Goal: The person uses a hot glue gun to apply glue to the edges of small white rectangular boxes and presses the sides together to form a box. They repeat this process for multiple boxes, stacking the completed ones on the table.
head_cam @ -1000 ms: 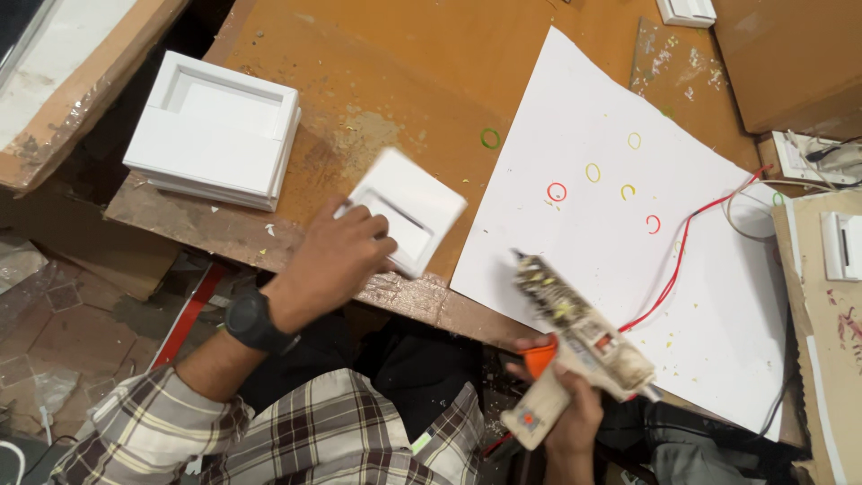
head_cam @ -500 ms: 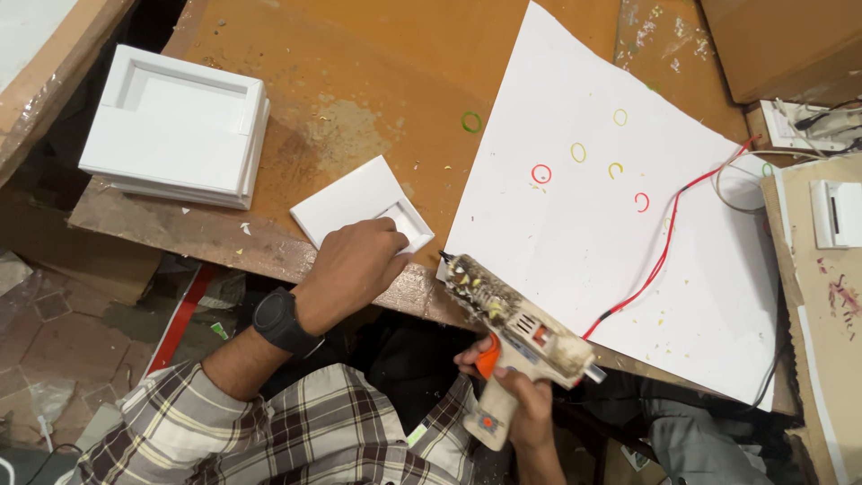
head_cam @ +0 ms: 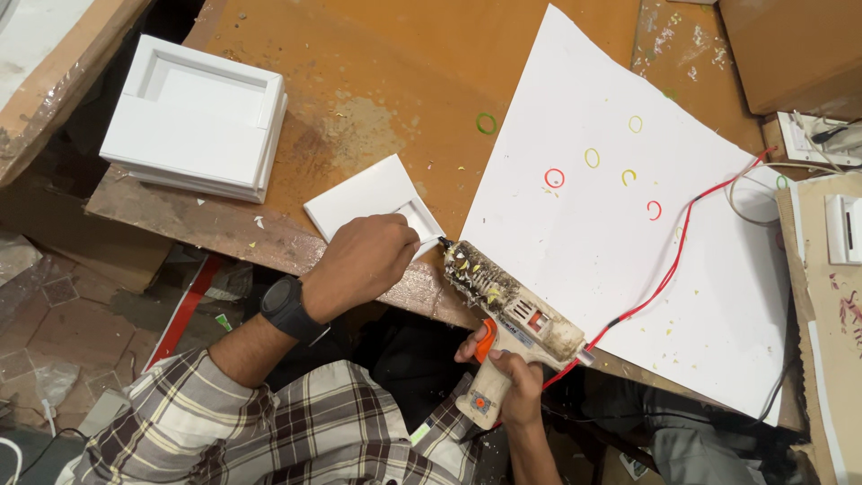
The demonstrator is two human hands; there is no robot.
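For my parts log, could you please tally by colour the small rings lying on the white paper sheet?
Red rings: 2
Yellow rings: 3
Total: 5 on the white paper sheet

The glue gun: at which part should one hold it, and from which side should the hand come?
Probably by the pale handle under the body of the glue gun, coming from below, on the person's side. The right hand grips it there with a finger on the orange trigger. The nozzle points at the white foam piece under the left hand; avoid that end.
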